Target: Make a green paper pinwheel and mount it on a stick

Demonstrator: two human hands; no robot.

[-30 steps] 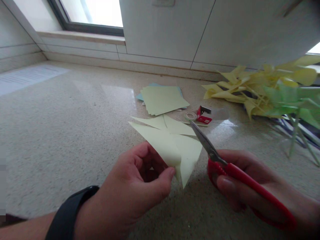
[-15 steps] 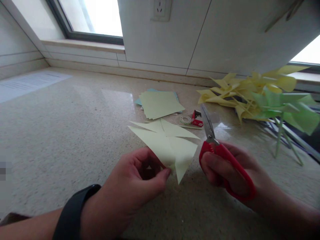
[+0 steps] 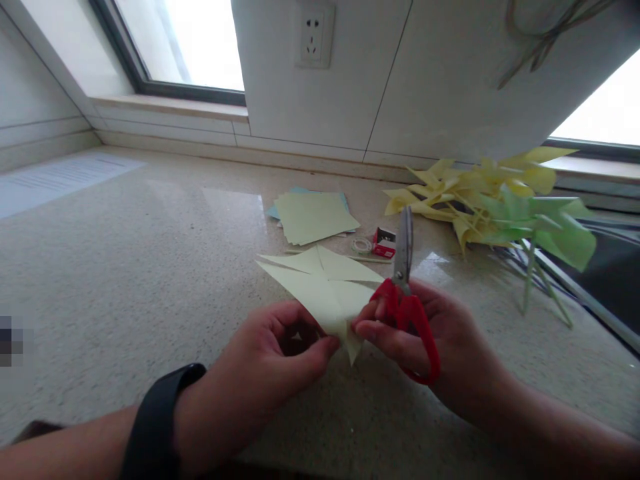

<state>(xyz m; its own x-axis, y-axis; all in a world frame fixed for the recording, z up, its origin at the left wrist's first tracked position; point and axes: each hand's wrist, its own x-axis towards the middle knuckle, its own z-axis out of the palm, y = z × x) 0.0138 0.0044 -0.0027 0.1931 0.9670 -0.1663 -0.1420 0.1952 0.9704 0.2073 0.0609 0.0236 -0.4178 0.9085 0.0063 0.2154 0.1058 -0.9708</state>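
Slit paper (image 3: pixel 333 290) sits pinched in my left hand (image 3: pixel 275 353) as my right hand (image 3: pixel 445 337), holding scissors (image 3: pixel 401 277), apparently adjusts its near corner (image 3: pixel 353 351), the next move calling for gentle pressure.

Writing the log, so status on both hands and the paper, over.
Left hand pinching cut paper. Right hand holding scissors, also at paper's near corner. Scissors may hamper that hand.

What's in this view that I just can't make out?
In the head view:
Printed sheet: lettering too small; left edge cuts it off.
Left hand: some fingertips hidden behind the cut paper.
Paper stack: its top sheet covers most of the rest.
Red box: contents too small to tell.
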